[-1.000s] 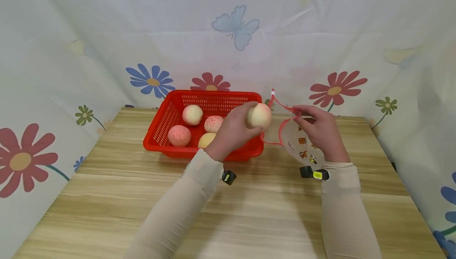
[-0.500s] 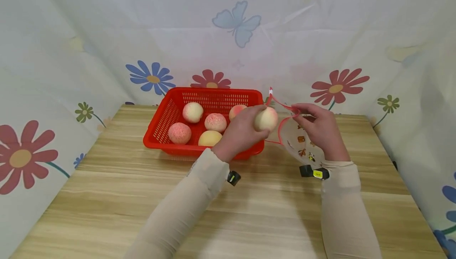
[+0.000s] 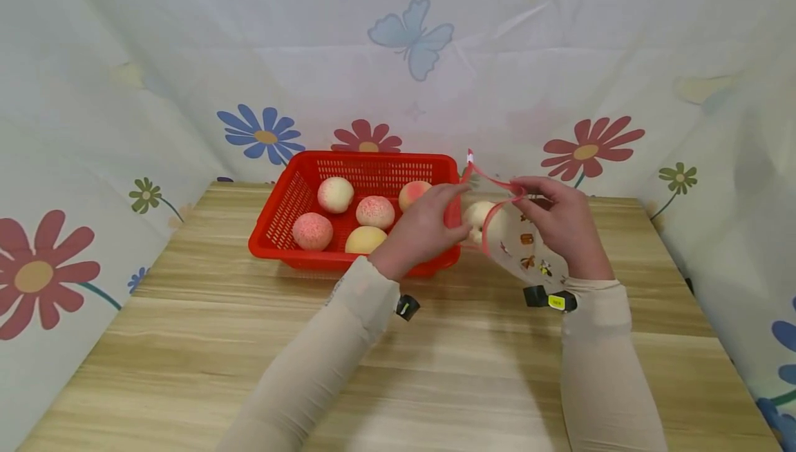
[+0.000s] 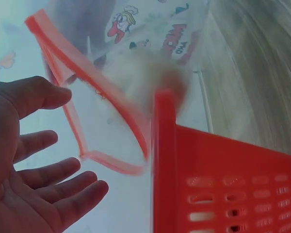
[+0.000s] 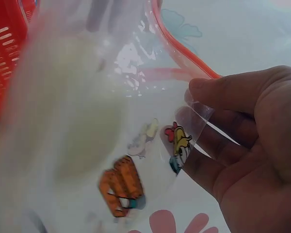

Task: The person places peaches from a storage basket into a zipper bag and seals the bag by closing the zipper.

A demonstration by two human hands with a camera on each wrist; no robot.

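Half a second ago the left hand (image 3: 425, 231) gripped the pale peach (image 3: 477, 215); now its fingers are spread apart and hold nothing. The peach has left them — it is just beyond the fingertips, to their right, within the clear printed bag (image 3: 517, 265) and between the two hands. The right hand (image 3: 562, 227) pinches the bag near its red-edged mouth, thumb against fingers, much as before. Beneath and left of the left hand, the red basket (image 3: 292, 253) and its other fruit (image 3: 313, 232) look unmoved.
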